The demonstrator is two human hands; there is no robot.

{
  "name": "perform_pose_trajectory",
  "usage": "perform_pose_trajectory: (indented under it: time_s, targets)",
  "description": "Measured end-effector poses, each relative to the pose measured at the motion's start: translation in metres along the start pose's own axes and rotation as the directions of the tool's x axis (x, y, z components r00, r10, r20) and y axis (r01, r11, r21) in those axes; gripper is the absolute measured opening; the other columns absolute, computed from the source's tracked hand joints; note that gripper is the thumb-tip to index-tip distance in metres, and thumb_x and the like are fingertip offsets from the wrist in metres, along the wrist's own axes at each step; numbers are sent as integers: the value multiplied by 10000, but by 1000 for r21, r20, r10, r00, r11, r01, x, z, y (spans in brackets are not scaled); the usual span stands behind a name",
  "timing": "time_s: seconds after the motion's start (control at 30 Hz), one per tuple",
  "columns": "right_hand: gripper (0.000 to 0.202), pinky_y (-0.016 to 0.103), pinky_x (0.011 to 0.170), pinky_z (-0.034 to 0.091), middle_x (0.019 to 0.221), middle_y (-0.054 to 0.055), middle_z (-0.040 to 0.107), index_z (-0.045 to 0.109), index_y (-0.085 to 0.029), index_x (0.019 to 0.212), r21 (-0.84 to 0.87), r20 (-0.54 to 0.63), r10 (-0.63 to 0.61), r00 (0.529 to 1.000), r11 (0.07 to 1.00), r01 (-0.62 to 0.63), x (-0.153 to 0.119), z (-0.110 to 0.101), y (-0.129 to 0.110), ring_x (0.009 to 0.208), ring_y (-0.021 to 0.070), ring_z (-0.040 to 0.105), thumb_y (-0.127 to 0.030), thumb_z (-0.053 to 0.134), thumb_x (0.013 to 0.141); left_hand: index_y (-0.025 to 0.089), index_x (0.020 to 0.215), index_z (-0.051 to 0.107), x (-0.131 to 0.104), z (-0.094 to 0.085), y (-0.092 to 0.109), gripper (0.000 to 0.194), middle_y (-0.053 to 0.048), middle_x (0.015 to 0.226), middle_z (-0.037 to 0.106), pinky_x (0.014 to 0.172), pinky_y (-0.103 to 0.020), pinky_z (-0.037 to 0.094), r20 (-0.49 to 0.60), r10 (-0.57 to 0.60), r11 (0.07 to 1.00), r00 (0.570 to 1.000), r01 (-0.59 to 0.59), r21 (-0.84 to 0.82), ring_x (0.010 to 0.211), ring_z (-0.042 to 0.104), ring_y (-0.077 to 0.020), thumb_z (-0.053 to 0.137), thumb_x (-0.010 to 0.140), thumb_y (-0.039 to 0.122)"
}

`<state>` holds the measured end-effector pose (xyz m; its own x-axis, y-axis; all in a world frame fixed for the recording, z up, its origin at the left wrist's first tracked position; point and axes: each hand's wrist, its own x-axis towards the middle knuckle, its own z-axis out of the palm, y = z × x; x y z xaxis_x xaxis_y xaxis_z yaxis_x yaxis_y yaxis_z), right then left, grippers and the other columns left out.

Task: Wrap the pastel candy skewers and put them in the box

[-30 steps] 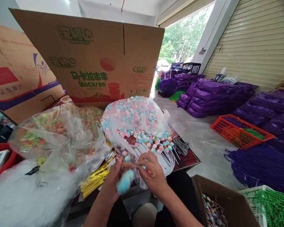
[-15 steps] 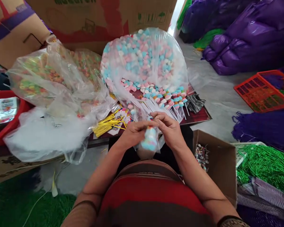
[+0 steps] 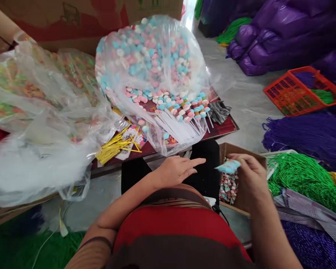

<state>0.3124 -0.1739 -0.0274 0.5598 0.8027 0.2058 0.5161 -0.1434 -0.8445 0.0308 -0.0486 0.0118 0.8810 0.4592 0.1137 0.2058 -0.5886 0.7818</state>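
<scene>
My right hand [image 3: 253, 175] is closed on a small wrapped candy skewer [image 3: 229, 166], blue and white in a clear wrapper and slightly blurred. It is above an open cardboard box [image 3: 257, 156] at my right side, in which several wrapped candies [image 3: 228, 188] lie. My left hand [image 3: 176, 171] hovers over my lap, forefinger stretched out, with nothing in it. In front, candy skewers on white sticks [image 3: 176, 127] rest beside a big clear bag of pink, white and blue candies [image 3: 154, 56]. Gold twist ties [image 3: 113, 148] lie on printed cards [image 3: 128, 142] at the table's near edge.
Clear bags of green and orange candies [image 3: 44, 82] fill the table's left side. A large cardboard box [image 3: 86, 22] stands behind. To the right are an orange plastic basket [image 3: 291, 93], purple bundles [image 3: 268, 41], purple cords [image 3: 302, 138] and green cords [image 3: 305, 183].
My hands were together at the wrapped candy skewer over my lap. They have parted, and my right hand has carried it right, over the box. The view has shifted right.
</scene>
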Motion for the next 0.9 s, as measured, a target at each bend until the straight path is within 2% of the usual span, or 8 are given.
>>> perform_pose_trajectory:
  time_s: [0.07,0.17,0.33,0.47,0.57,0.7,0.8,0.9]
  targets:
    - [306,425,564,484,643,98,693,698,-337,675,-200,-169,28,985,978,-62,0,-36,35,604,257,672,-619,705,793,221,1369,666,-6,-3,-8,412,-78,923,783,822,-313,531,-36,7,1000,999,-7,12,825,712,-197,459,1026,320]
    - [383,480,624,462,369,28,383,541,-372,480,-282,-199,17,980,957,-74,-5,-74,81,523,274,611,-598,666,762,196,1269,722,-23,-15,-23,374,-85,947,797,803,-292,544,-144,-17,999,990,22,37,833,730,-187,468,1023,318]
    - [374,532,831,508,339,3,329,401,-386,467,-459,-116,-93,989,888,30,-9,-80,117,774,336,740,-500,675,694,178,1185,745,-61,-58,-49,334,-71,984,812,803,-262,551,-469,-185,963,864,254,88,852,744,-159,495,1017,323]
    - [214,511,924,542,652,112,724,637,-337,648,-351,-223,5,975,933,-85,11,-29,64,925,315,770,-512,654,770,169,1082,757,-62,-81,-53,296,-71,994,801,871,-299,543,-667,-167,899,726,389,199,921,725,-173,509,1016,317]
    - [210,419,860,608,932,117,814,775,-271,888,-69,-84,113,990,991,-119,28,33,-8,871,257,783,-453,702,812,179,1081,761,-41,-78,-46,299,-75,982,784,894,-322,532,-626,-57,889,778,325,323,944,699,-182,495,1027,306]
    - [230,424,872,626,957,65,823,782,-221,988,113,218,-115,969,989,92,41,109,-84,891,234,783,-395,657,901,187,1120,760,-27,-69,-44,299,-78,972,775,902,-333,527,-584,-23,874,812,300,383,938,685,-190,496,1028,293]
    - [197,399,897,617,983,50,823,786,-245,980,137,305,-272,913,961,241,42,137,-109,923,218,779,-342,619,940,195,1102,760,-47,-77,-58,311,-73,997,782,925,-345,514,-680,-72,814,730,437,382,968,680,-200,480,1033,310]
    - [205,382,873,622,963,45,821,783,-245,998,168,344,-275,898,959,229,40,148,-114,903,213,779,-344,609,953,200,1067,763,-84,-93,-74,309,-71,998,785,905,-350,508,-763,-140,730,631,587,351,953,675,-209,486,1025,330]
